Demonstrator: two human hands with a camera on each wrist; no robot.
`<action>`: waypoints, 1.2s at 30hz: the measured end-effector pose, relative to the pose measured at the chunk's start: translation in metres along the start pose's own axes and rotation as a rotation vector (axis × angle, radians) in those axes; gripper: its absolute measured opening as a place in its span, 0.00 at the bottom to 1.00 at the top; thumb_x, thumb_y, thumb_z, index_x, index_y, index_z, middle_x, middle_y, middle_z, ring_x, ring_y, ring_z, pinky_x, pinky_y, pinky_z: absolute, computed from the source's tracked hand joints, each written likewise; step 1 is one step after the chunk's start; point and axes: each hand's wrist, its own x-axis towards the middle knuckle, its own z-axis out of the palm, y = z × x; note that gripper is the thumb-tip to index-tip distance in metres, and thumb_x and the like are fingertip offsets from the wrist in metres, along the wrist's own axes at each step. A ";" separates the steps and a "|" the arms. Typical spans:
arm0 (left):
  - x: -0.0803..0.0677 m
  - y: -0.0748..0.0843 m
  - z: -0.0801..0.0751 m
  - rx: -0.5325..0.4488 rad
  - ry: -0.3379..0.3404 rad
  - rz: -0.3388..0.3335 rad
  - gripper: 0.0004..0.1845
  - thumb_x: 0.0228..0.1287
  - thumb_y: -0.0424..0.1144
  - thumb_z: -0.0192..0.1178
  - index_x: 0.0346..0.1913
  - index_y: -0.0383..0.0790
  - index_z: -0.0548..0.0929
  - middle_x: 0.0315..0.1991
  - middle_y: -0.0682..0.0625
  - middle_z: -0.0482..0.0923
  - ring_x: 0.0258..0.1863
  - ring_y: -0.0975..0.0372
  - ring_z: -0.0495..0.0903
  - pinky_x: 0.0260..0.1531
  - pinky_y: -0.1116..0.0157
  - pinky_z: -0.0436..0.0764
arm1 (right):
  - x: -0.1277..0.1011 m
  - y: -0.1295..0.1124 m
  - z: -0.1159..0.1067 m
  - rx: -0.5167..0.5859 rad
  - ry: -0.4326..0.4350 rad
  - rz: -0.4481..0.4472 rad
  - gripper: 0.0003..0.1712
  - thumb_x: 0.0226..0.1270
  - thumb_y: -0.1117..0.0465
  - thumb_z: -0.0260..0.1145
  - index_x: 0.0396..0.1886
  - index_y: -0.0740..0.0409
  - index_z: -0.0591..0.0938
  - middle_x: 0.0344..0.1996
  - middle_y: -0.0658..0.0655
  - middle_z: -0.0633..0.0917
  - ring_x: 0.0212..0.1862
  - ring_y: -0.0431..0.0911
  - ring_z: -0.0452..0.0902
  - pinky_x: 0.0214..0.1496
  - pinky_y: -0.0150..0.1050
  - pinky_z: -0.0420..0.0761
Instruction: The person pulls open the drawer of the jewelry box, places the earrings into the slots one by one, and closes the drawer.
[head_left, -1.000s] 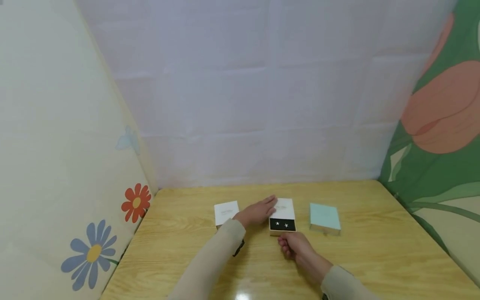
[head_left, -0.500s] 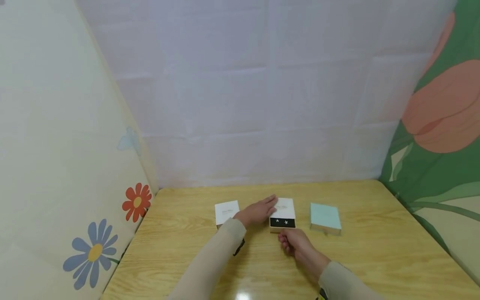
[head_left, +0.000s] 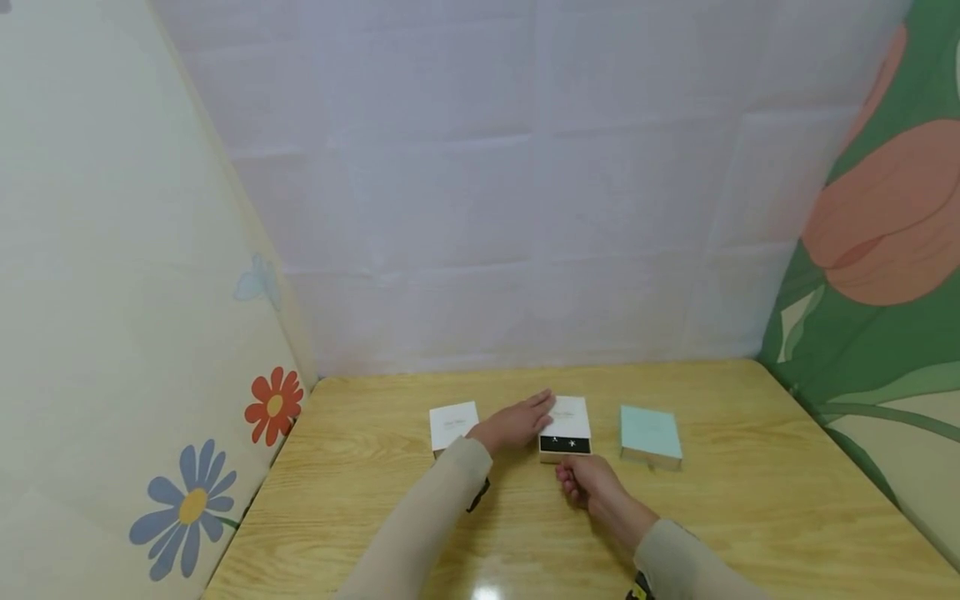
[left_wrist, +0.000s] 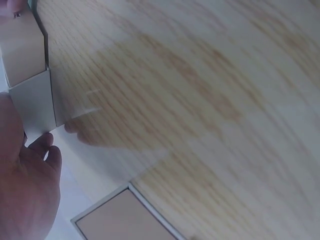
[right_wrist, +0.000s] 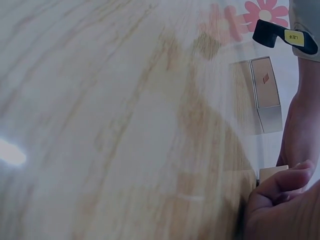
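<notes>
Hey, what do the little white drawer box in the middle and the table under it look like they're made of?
The white drawer box looks like matte cardboard: crisp folded edges, no shine, with a dark, probably foam, insert holding two small studs. The table looks like light wood or wood-grain laminate with a glossy finish; grain lines show, and a lamp glare reflects near the front edge.

This looks like a small home-made recording corner rather than a shop or workshop. A light wooden tabletop (head_left: 375, 517) fills the lower part of the frame, hemmed in on three sides by hung fabric: a creased pale sheet (head_left: 525, 208) across the back, a cream cloth printed with cartoon flowers (head_left: 273, 406) at the left, and a green cloth with a large pink tulip (head_left: 885, 225) at the right. Three small gift boxes (head_left: 650, 435) sit at the tabletop's middle.
</notes>
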 end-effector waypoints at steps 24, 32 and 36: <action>0.003 -0.003 0.004 0.008 -0.007 0.000 0.31 0.85 0.54 0.27 0.83 0.47 0.45 0.84 0.52 0.39 0.81 0.62 0.44 0.78 0.64 0.52 | 0.011 -0.001 0.001 -0.003 -0.007 -0.028 0.12 0.69 0.71 0.51 0.27 0.64 0.78 0.16 0.48 0.76 0.18 0.34 0.67 0.20 0.24 0.66; 0.004 -0.005 0.005 0.000 -0.006 0.001 0.31 0.84 0.55 0.27 0.82 0.47 0.45 0.84 0.52 0.38 0.81 0.63 0.43 0.78 0.64 0.52 | 0.013 -0.003 0.002 -0.008 0.002 -0.040 0.12 0.67 0.72 0.52 0.27 0.65 0.79 0.16 0.49 0.76 0.18 0.35 0.67 0.20 0.24 0.67; 0.007 -0.008 0.009 -0.004 0.004 0.005 0.32 0.84 0.56 0.26 0.83 0.48 0.45 0.84 0.53 0.38 0.81 0.63 0.42 0.78 0.64 0.52 | 0.015 -0.005 0.001 -0.011 0.004 -0.036 0.12 0.68 0.72 0.52 0.27 0.65 0.79 0.16 0.49 0.76 0.18 0.35 0.67 0.20 0.24 0.66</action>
